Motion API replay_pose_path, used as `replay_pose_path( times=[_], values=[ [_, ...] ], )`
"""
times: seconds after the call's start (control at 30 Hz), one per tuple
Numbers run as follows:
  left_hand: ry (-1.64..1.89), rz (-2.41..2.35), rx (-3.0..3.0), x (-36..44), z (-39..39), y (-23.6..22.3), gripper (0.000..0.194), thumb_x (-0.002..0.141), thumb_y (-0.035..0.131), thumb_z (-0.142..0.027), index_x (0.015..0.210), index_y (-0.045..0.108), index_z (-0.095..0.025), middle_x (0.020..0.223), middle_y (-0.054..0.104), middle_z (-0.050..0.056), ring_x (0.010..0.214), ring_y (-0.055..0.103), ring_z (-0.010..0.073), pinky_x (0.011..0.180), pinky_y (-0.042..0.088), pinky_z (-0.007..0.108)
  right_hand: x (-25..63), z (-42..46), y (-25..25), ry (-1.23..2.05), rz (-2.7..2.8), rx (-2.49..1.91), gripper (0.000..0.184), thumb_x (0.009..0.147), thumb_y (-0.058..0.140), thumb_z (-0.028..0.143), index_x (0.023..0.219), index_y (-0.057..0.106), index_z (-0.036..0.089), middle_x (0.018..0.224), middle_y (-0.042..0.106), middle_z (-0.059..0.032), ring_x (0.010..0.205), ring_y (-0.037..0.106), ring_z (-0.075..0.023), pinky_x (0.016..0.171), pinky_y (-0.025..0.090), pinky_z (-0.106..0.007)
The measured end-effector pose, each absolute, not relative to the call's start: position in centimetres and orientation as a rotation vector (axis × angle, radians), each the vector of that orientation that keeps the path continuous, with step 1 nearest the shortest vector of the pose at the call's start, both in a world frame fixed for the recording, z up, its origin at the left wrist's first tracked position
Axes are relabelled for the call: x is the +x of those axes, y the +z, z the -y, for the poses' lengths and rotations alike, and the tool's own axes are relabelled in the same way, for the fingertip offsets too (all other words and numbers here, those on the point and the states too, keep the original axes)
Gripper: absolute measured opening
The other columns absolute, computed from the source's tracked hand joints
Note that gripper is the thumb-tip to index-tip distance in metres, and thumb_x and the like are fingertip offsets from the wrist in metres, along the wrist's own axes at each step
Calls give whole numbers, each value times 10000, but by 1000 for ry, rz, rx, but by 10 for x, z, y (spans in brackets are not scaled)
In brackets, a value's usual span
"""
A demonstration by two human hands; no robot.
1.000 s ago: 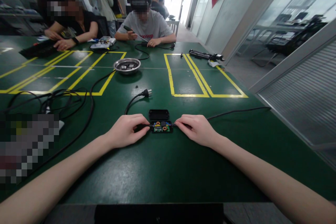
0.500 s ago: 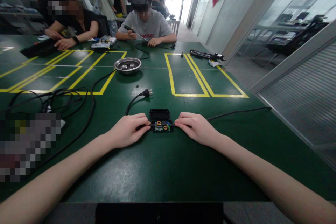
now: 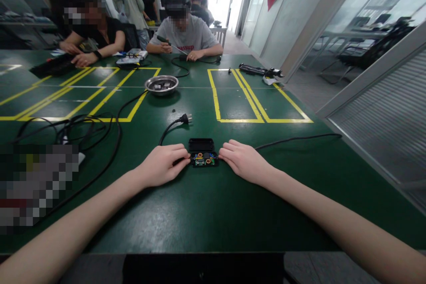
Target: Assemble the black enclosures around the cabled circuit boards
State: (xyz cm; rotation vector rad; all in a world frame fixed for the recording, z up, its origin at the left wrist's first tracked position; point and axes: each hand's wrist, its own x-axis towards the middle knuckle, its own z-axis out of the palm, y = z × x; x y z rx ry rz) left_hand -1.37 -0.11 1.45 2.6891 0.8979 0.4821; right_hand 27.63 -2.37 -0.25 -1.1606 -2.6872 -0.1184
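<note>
In front of me on the green table lies a small black plastic case (image 3: 192,164), open at the top. Inside it a circuit board (image 3: 200,162) with copper-coloured ring coils and blue and yellow wires shows. Its black lid (image 3: 201,144) rests just behind. At the case's left end, my left hand (image 3: 163,165) pinches the cable where it enters; a power plug (image 3: 185,118) on a short black cord lies beyond that hand. My right hand (image 3: 245,162) has its fingers closed at the right end, over the black cable (image 3: 299,139) that runs off to the right. The fingers cover both cable ends.
A steel bowl (image 3: 161,92) with metal parts stands farther back. Tangled black cables (image 3: 88,126) and a blurred-out object (image 3: 36,182) are at left. Yellow tape (image 3: 241,120) marks the table. Across it, a person (image 3: 186,35) holds a screwdriver; another person (image 3: 96,37) sits left.
My right hand has shifted slightly left, closer against the case, and its fingers now lie more together. The left hand keeps its pinch. The view has tilted slightly.
</note>
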Motion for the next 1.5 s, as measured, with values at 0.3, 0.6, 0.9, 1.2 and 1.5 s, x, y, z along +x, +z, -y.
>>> replay_pose_path(
  times=[0.3,0.6,0.9,1.2,1.5],
  values=[
    [789,-1200,2616,-12,-4,11,293,995,581,-339,800,737,-186,816,731,53,801,663,203,728,518,315,273,23,-8,75,2412,-1222,245,1066,487,251,895,652,190,913,671,-89,864,581,-233,783,468,-370],
    [808,-1212,2276,-2,-9,-1,224,950,629,-297,1031,799,-175,957,794,73,843,720,213,786,589,344,273,16,-14,359,2203,-1266,197,1012,575,235,1072,758,192,1073,714,-114,1015,640,-265,880,521,-448],
    [879,-1120,1891,3,-4,1,131,860,731,-291,876,770,-167,783,803,27,666,725,165,625,583,259,269,19,-11,900,1784,-1205,188,895,708,288,1050,725,184,984,788,-65,860,715,-197,757,550,-339],
    [936,-1060,1824,4,-2,2,156,863,738,-315,882,746,-160,837,806,51,762,767,197,715,641,303,270,21,-7,887,1824,-1206,218,917,680,286,1092,769,191,1010,805,-70,889,741,-217,765,575,-362],
    [931,-1025,1804,4,0,2,172,852,730,-330,854,730,-158,812,794,43,746,763,189,721,621,286,270,21,-8,977,1806,-1167,238,935,662,318,1122,737,191,1036,796,-77,951,747,-228,745,549,-334]
  ],
)
